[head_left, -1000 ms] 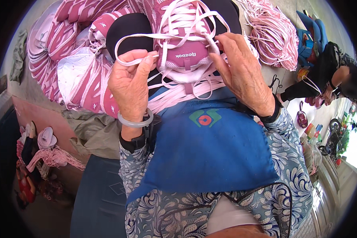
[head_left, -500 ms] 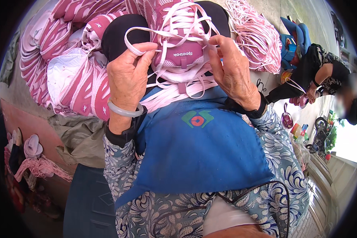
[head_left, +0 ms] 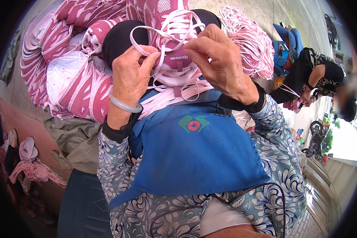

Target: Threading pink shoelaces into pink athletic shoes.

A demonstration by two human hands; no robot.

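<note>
A pink shoe upper [head_left: 177, 59] with white mesh rests across my black-clad knees, its tongue toward me. White-and-pink shoelace [head_left: 182, 24] criss-crosses its front. My left hand [head_left: 133, 69] is closed in a pinch on a lace that loops up over the left knee and back to the shoe. Over the right side of the tongue, my right hand [head_left: 222, 59] has its thumb and fingers curled together; what they hold, if anything, is hidden. Loose pale laces [head_left: 170, 97] lie on my blue apron [head_left: 190, 158] below the shoe.
Stacked pink shoe uppers [head_left: 81, 91] lie at the left, and a laced bundle [head_left: 248, 43] sits beyond my right knee. Another person [head_left: 323, 73] works at the right with laces in hand. A grey-green cloth [head_left: 73, 137] drapes beside a dark blue seat [head_left: 85, 202].
My right hand has moved left and slightly up, from the shoe's right edge to over its tongue. My left hand keeps its pinch on the lace and has shifted slightly right.
</note>
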